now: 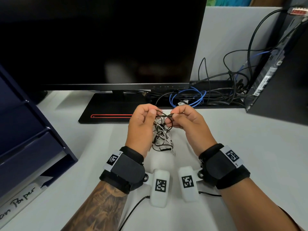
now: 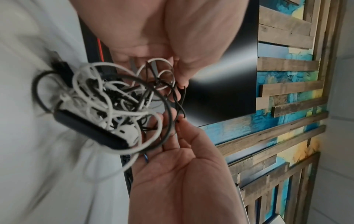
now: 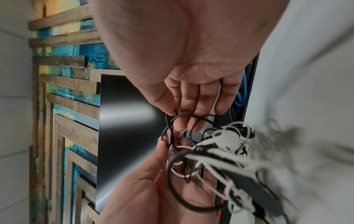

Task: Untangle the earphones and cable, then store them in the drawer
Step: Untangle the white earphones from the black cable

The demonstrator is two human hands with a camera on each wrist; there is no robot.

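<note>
A tangle of thin black and white earphone cords and cable [image 1: 162,135] hangs between my hands above the white desk [image 1: 233,155]. My left hand [image 1: 154,112] and right hand [image 1: 173,114] each pinch a black strand [image 1: 164,115] at the top of the bundle. The left wrist view shows the bundle [image 2: 107,103] with a black oblong piece [image 2: 90,130], my left hand [image 2: 180,84] above and my right hand [image 2: 180,121] below. In the right wrist view a white earbud [image 3: 228,140] sits in the knot, between my right hand [image 3: 173,112] and left hand [image 3: 164,142].
A dark blue drawer unit [image 1: 25,130] stands at the left, with a hand-labelled paper [image 1: 20,202] below it. Behind my hands are a black monitor [image 1: 108,39] and its stand base [image 1: 106,112]. Blue and black cables [image 1: 188,97] and a computer tower [image 1: 283,80] fill the back right.
</note>
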